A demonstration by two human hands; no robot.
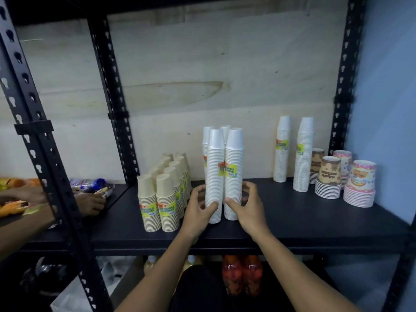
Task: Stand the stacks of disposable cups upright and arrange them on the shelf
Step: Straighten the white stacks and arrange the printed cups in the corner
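Aligning step on the shelf (292, 219): left hand (199, 207) grips the front-left white stack (215, 163), right hand (246, 204) the front-right white stack (234, 158), beige stacks (166, 199) at nine o'clock. Next, likely, a gentle nudge flush together.

shelf (292, 224) matte black, tall cup stacks (225, 176) white with yellow-green labels, short stacks (157, 203) cream/beige with the same labels, far-right cups (360, 183) pink cartoon print, brown-patterned cups (329, 176) beside them.
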